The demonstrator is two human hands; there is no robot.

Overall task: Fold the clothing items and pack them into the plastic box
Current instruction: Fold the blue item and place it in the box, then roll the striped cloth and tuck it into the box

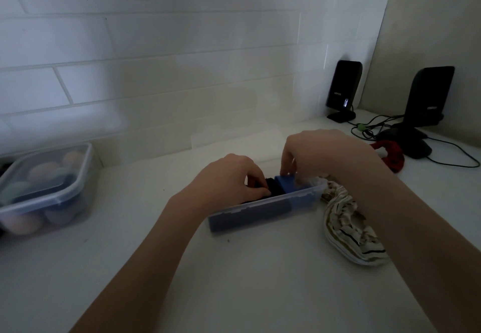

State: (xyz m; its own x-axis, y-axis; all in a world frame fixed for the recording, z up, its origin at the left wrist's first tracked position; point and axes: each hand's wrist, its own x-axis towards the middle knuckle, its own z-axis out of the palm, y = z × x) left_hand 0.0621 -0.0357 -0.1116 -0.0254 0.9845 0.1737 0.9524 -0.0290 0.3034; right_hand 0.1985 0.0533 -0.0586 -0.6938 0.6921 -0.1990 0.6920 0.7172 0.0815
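A: In the middle of the white table [260, 280] sits the clear plastic box [263, 209], and both hands are down in it. This looks like the packing step, not the folding

B: What is each hand doing?

A: The left hand [229, 176] has its fingers curled onto a black folded piece [276, 189]. The right hand [320, 153] pinches a blue folded piece [287, 183] just beside the black one, standing it on edge

B: How full is the box?

A: Dark cloth shows through the near wall along most of its length, blue at the right end. Room seems tight, so I judge the next move calls for pressing the blue piece down snugly between its neighbours

B: Anything left to fold?

A: A striped cloth [348, 231] lies crumpled, touching the box's right end, under the right forearm. A red cloth [390, 154] lies further back, near the speakers [343, 90]. Both look unfolded, so I'd say the task is partway
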